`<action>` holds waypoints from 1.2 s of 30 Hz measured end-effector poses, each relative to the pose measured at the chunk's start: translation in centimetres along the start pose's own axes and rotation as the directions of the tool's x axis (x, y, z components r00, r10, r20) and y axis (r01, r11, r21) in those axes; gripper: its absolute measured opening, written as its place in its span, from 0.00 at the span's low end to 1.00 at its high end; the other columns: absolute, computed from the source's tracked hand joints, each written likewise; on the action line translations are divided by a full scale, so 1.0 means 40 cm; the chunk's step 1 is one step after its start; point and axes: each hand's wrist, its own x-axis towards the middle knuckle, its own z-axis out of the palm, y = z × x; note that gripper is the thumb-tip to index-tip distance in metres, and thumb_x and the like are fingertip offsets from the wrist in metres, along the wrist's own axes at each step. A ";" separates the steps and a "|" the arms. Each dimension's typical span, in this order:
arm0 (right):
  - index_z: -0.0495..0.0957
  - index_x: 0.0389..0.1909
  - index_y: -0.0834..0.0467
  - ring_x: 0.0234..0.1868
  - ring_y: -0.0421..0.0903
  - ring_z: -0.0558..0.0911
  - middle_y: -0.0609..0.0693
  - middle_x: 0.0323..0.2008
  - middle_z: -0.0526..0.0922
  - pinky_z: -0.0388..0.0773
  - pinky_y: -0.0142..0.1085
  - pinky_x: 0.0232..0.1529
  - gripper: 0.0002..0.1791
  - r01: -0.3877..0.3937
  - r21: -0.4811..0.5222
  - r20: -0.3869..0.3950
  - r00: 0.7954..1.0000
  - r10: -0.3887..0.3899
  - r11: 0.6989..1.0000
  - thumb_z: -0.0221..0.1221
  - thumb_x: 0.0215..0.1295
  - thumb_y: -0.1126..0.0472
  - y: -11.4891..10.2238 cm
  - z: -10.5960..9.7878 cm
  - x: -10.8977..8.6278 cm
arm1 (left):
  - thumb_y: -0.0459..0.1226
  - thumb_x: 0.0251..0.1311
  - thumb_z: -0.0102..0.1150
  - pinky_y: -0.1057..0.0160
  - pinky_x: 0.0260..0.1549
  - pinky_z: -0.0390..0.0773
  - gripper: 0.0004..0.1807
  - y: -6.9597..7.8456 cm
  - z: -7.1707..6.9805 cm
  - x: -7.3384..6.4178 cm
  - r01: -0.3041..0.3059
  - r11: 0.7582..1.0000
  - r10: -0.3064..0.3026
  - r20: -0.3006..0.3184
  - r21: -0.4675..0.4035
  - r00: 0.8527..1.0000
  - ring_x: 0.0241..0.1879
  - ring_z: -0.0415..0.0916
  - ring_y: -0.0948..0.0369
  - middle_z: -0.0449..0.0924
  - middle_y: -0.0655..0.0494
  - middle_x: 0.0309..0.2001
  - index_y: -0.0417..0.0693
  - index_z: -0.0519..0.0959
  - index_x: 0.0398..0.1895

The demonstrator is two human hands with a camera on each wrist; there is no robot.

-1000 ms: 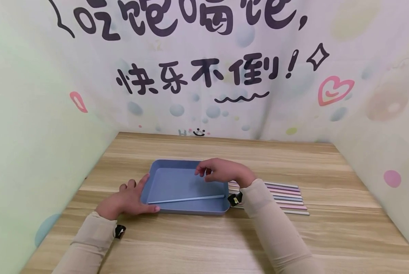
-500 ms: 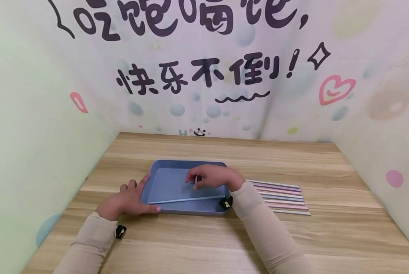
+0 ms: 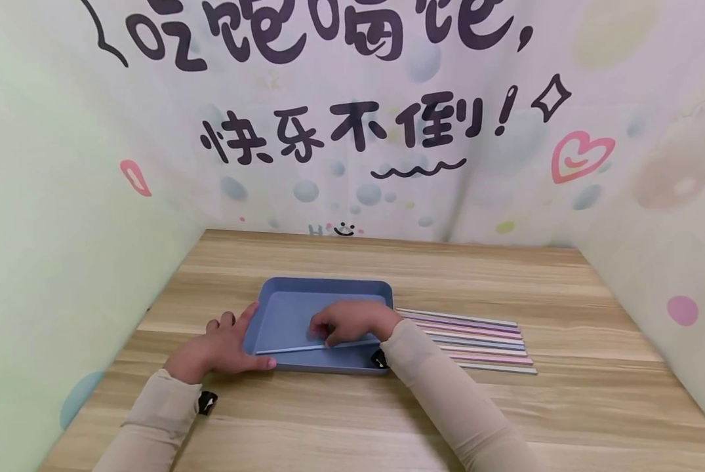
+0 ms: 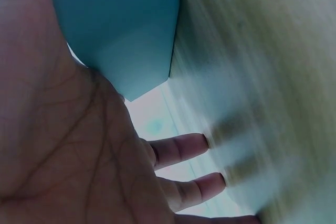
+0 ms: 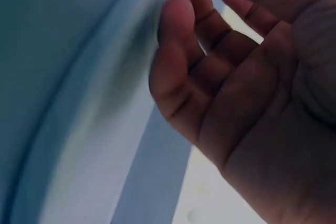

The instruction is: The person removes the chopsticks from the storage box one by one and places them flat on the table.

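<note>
A shallow blue tray (image 3: 290,311) sits on the table, with a thin light-blue stick (image 3: 287,350) lying along its near side. My left hand (image 3: 219,344) rests against the tray's left end, thumb at the near-left corner and fingers spread. In the left wrist view its fingers look fairly straight beside the tray's outer wall (image 4: 126,35). My right hand (image 3: 355,321) is over the tray, fingertips low and close to the stick; contact is unclear. The right wrist view shows its fingers (image 5: 176,66) loosely bent, with nothing visibly held.
Several thin sticks (image 3: 494,342) in white, purple, pink and blue lie side by side right of the tray, partly under the right forearm. The wooden table (image 3: 328,419) is bounded by a printed backdrop (image 3: 340,190) and pale side walls.
My right hand has moved left and toward me, and down from the tray's far right to the stick. The left hand and tray have stayed in place.
</note>
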 end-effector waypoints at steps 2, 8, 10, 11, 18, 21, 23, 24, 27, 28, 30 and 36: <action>0.79 0.43 0.54 0.35 0.38 0.73 0.43 0.31 0.74 0.68 0.29 0.39 0.10 -0.001 0.006 0.013 1.000 0.001 1.000 0.65 0.63 0.67 -0.001 0.007 0.006 | 0.72 0.42 0.66 0.37 0.45 0.71 0.71 -0.001 0.000 -0.002 0.002 1.000 -0.002 0.001 0.000 1.000 0.50 0.60 0.35 0.60 0.27 0.55 0.40 0.43 0.78; 0.77 0.40 0.55 0.33 0.38 0.71 0.43 0.29 0.71 0.67 0.29 0.38 0.11 -0.009 0.031 0.030 1.000 0.008 0.999 0.66 0.60 0.70 -0.003 0.016 0.017 | 0.72 0.42 0.65 0.38 0.44 0.71 0.71 -0.004 0.002 -0.002 -0.002 1.000 0.002 -0.004 0.005 1.000 0.50 0.60 0.35 0.60 0.28 0.55 0.40 0.42 0.78; 0.77 0.39 0.55 0.33 0.39 0.71 0.43 0.28 0.71 0.66 0.29 0.37 0.11 -0.016 0.034 0.031 0.999 0.015 0.999 0.65 0.60 0.72 -0.004 0.015 0.017 | 0.72 0.42 0.65 0.37 0.44 0.71 0.71 -0.003 0.001 -0.001 -0.002 1.000 0.002 0.000 0.007 1.000 0.50 0.60 0.35 0.60 0.28 0.56 0.41 0.42 0.78; 0.77 0.39 0.55 0.33 0.39 0.71 0.43 0.28 0.71 0.66 0.29 0.37 0.12 -0.021 0.037 0.030 0.999 0.020 0.999 0.64 0.60 0.72 -0.004 0.015 0.017 | 0.73 0.43 0.65 0.37 0.44 0.71 0.71 -0.003 0.000 -0.001 -0.001 1.000 0.001 0.002 0.008 1.000 0.50 0.60 0.35 0.60 0.28 0.56 0.41 0.42 0.78; 0.78 0.39 0.55 0.33 0.39 0.71 0.44 0.29 0.72 0.67 0.29 0.36 0.12 -0.048 0.052 0.015 0.999 0.047 0.998 0.61 0.61 0.74 -0.003 0.015 0.016 | 0.72 0.43 0.64 0.36 0.44 0.71 0.71 -0.003 -0.002 -0.001 -0.003 1.000 0.003 0.008 0.009 1.000 0.51 0.60 0.34 0.60 0.27 0.57 0.41 0.41 0.79; 0.78 0.40 0.56 0.33 0.39 0.71 0.48 0.31 0.75 0.67 0.29 0.36 0.13 -0.048 0.066 0.022 0.999 0.047 0.997 0.58 0.60 0.75 -0.003 0.014 0.016 | 0.72 0.44 0.64 0.36 0.44 0.71 0.71 -0.005 0.000 -0.001 -0.006 1.000 0.006 0.013 0.006 1.000 0.52 0.60 0.34 0.59 0.26 0.57 0.40 0.41 0.78; 0.78 0.40 0.56 0.32 0.39 0.71 0.50 0.32 0.76 0.67 0.29 0.36 0.13 -0.047 0.076 0.026 0.999 0.045 0.996 0.57 0.59 0.76 -0.004 0.013 0.016 | 0.72 0.44 0.64 0.36 0.44 0.71 0.71 -0.005 0.000 -0.002 -0.008 1.000 0.008 0.016 0.003 1.000 0.52 0.60 0.34 0.58 0.26 0.58 0.40 0.41 0.78; 0.78 0.40 0.56 0.32 0.39 0.71 0.51 0.32 0.76 0.67 0.29 0.36 0.13 -0.048 0.081 0.026 0.999 0.046 0.996 0.57 0.59 0.76 -0.004 0.013 0.015 | 0.72 0.44 0.64 0.36 0.44 0.71 0.71 -0.005 0.000 -0.003 -0.009 1.000 0.009 0.018 0.000 1.000 0.52 0.60 0.34 0.58 0.26 0.58 0.40 0.41 0.78; 0.78 0.39 0.56 0.32 0.39 0.71 0.47 0.30 0.74 0.67 0.29 0.35 0.12 -0.053 0.086 0.018 0.999 0.052 0.995 0.57 0.60 0.76 -0.004 0.013 0.014 | 0.72 0.44 0.64 0.37 0.44 0.71 0.71 -0.004 0.000 -0.004 -0.007 1.000 0.008 0.020 -0.005 1.000 0.52 0.60 0.35 0.58 0.26 0.58 0.40 0.41 0.78; 0.78 0.39 0.56 0.32 0.39 0.71 0.46 0.29 0.73 0.67 0.29 0.35 0.12 -0.056 0.086 0.012 0.998 0.055 0.995 0.57 0.61 0.75 -0.005 0.013 0.013 | 0.72 0.44 0.64 0.37 0.44 0.71 0.71 -0.003 -0.001 -0.005 -0.007 1.000 0.007 0.020 -0.007 1.000 0.52 0.59 0.35 0.58 0.26 0.58 0.40 0.41 0.78; 0.78 0.38 0.55 0.31 0.39 0.71 0.43 0.28 0.72 0.67 0.29 0.35 0.11 -0.063 0.081 0.002 0.998 0.063 0.995 0.58 0.62 0.75 -0.005 0.014 0.013 | 0.72 0.44 0.64 0.37 0.44 0.71 0.71 -0.003 -0.001 -0.005 -0.005 1.000 0.006 0.021 -0.012 1.000 0.52 0.59 0.35 0.58 0.27 0.58 0.40 0.41 0.79; 0.78 0.39 0.55 0.31 0.39 0.71 0.43 0.28 0.72 0.67 0.29 0.35 0.11 -0.071 0.060 -0.010 0.997 0.071 0.996 0.59 0.62 0.74 -0.005 0.016 0.014 | 0.72 0.44 0.65 0.37 0.44 0.72 0.71 0.000 -0.004 -0.006 0.000 1.000 0.000 0.028 -0.023 1.000 0.52 0.59 0.34 0.58 0.27 0.58 0.41 0.40 0.79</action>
